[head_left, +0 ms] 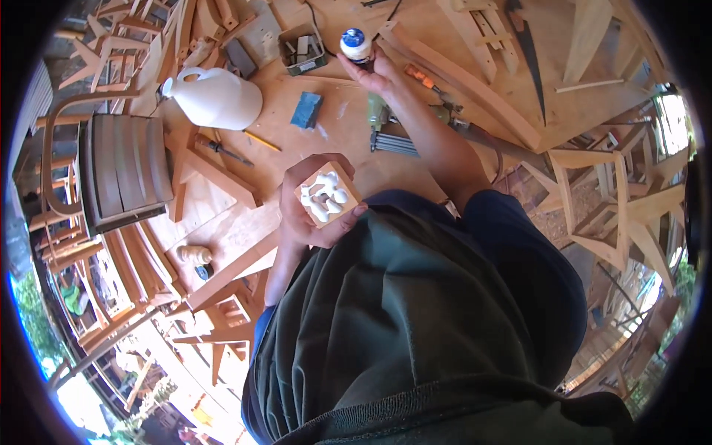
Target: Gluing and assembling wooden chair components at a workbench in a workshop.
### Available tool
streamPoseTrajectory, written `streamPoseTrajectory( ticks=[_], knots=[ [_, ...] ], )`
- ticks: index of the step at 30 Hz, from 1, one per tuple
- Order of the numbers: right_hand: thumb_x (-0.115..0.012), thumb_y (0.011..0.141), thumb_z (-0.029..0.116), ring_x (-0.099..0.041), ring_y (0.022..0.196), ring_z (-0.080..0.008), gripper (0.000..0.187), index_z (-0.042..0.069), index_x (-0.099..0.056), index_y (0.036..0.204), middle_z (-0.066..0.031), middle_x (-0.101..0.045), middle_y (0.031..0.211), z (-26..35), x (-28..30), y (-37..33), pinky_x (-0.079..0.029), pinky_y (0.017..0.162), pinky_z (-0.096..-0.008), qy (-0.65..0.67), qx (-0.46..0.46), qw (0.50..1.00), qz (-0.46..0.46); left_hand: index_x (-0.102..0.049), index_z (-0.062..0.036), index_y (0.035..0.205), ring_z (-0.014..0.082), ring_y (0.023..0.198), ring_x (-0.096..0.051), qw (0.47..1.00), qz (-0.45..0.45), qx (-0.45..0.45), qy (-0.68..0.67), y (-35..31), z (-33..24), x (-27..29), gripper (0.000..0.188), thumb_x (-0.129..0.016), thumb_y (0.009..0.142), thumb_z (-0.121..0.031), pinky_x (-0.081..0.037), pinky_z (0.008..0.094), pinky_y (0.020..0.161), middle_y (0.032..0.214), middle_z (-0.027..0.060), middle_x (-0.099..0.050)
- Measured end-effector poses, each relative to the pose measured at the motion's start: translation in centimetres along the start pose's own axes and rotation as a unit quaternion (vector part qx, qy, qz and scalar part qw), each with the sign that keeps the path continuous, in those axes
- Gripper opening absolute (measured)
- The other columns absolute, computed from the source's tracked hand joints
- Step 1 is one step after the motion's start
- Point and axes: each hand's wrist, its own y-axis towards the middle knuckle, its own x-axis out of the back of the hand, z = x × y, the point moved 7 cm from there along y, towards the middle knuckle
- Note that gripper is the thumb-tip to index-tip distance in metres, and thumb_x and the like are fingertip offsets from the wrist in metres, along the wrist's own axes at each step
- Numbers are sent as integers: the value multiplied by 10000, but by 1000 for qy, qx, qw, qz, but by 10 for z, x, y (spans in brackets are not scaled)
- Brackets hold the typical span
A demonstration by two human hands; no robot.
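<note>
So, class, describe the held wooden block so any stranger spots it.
Find the dark green garment, lower centre. At its upper-left edge, the left hand holds a small square block. Unlike the bare wooden pieces around, its face carries white blobs.

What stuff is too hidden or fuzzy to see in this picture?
All in the head view:
Square wooden block with white blobs: underside hidden by the left hand.
Small round blue-and-white container: lower part hidden by the right hand.
Green tool: partly hidden by the right forearm.
White plastic jug: opaque wall hides its inside.
Grey rectangular box: pieces inside too small to identify.
</note>
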Motion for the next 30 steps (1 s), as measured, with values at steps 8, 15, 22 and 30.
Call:
streamPoseTrajectory(
  ticks=[8,15,22,30],
  knots=[
    [-543,1039,381,-565,1276,-411,448,7,-598,1280,-201,-612,1332,-7,4,4,-528,1070,-560,109,-167,980,1,-539,59,1155,216,787,-664,998,34,-1,52,5,-9,22,557,-851,735,-131,-524,303,697,965,168,-667],
    [-512,1027,481,-465,1332,-460,712,-95,-393,1428,-316,-414,1438,-15,-9,-26,-480,1119,-581,35,-50,998,21,-430,19,1284,240,802,-649,998,7,-52,47,2,-18,35,704,-859,748,-137,-520,338,690,958,200,-648],
    [-472,1072,405,-660,1125,-277,626,-83,-406,1458,-206,-620,1298,-4,-82,-129,-590,919,-369,-194,-164,957,143,-445,19,1278,224,783,-645,999,-17,-45,7,-2,-10,40,688,-864,768,-177,-515,321,656,937,176,-644],
    [-564,1008,49,-680,852,-155,198,5,-642,1185,-105,-713,1044,138,-141,-61,-573,781,-254,-497,225,836,62,-598,66,1128,170,771,-643,995,57,47,67,29,20,28,540,-874,721,-157,-498,274,709,969,115,-658]
  ],
)
